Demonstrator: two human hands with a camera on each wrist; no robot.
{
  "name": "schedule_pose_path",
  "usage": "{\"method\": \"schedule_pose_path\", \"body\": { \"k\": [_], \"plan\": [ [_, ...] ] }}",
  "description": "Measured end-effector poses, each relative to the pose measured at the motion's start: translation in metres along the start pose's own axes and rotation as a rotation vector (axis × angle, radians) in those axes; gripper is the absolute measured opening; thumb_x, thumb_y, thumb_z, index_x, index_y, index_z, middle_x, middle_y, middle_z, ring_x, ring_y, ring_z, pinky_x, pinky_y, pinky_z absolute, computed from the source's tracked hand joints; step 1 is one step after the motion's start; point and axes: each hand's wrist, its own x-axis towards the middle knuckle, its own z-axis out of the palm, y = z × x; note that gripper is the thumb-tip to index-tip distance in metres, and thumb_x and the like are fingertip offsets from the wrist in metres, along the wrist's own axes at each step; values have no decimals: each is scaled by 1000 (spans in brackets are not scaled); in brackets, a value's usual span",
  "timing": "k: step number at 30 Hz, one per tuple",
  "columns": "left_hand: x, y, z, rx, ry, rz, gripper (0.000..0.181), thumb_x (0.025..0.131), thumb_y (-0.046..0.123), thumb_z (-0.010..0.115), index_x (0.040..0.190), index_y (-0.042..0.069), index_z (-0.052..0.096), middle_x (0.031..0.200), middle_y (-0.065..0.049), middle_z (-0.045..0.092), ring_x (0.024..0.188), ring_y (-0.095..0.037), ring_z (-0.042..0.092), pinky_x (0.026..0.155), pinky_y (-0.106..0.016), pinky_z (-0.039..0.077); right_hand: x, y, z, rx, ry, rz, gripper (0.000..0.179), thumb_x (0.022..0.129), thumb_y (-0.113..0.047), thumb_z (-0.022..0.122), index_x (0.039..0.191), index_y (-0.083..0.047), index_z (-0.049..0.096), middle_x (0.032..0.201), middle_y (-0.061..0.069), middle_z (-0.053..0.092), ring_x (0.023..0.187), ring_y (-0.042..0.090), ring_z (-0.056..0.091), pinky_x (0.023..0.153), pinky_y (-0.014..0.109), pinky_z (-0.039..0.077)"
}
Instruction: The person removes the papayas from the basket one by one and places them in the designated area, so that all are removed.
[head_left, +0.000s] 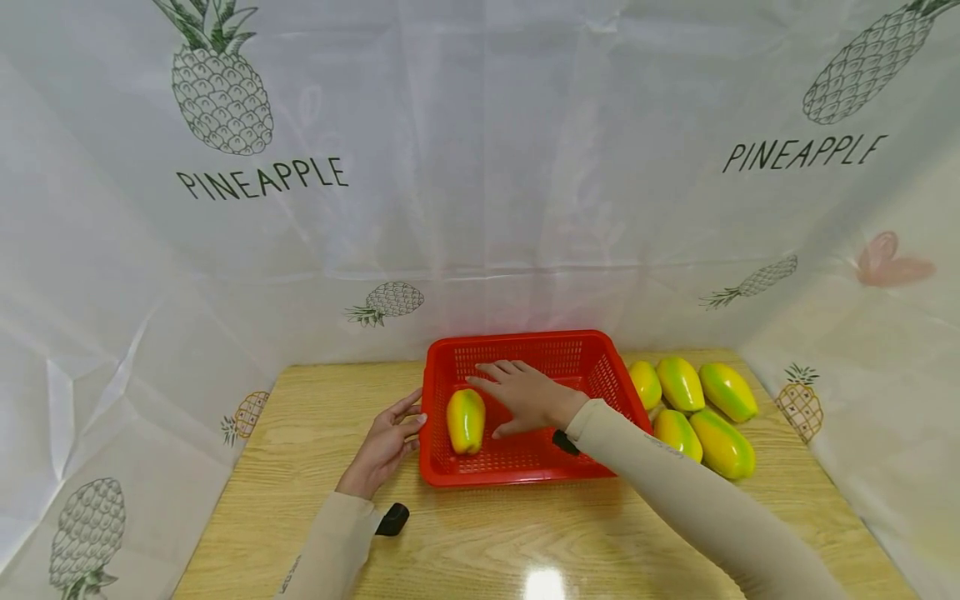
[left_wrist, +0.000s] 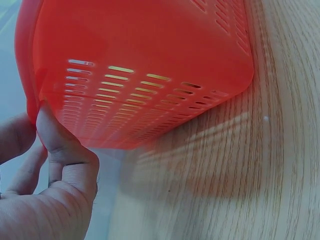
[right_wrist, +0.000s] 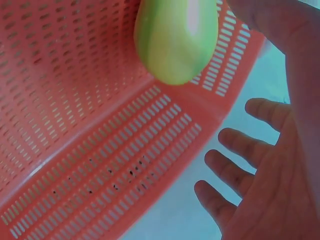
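A red plastic basket (head_left: 517, 479) with slotted walls stands on the table. My left hand (head_left: 384, 448) is at its left side; in the left wrist view the thumb (left_wrist: 62, 132) and fingers pinch the basket's rim (left_wrist: 27, 65). One yellow-green papaya (head_left: 466, 422) lies inside, near the left wall. To the right of that papaya, my right hand (head_left: 525, 396) hovers over the basket with fingers spread and nothing in them. The right wrist view shows the papaya (right_wrist: 177, 42) apart from these fingers (right_wrist: 225, 170).
Several more papayas (head_left: 720, 442) lie grouped on the table just right of the basket. The wooden table (head_left: 315, 433) meets a white curtain (head_left: 525, 167) printed with pineapples behind and at both sides.
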Motion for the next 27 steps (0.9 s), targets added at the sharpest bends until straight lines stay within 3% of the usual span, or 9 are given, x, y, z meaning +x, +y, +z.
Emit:
{"method": "schedule_pose_path", "body": {
  "k": [27],
  "plan": [
    [0, 0, -1, -2, -18, -1, 58, 108, 0, 56, 163, 13, 43, 133, -12, 50, 83, -10, 56, 67, -22, 51, 33, -22, 20, -126, -141, 56, 96, 88, -65, 77, 166, -25, 36, 164, 6, 42, 150, 28, 41, 124, 47, 35]
  ]
}}
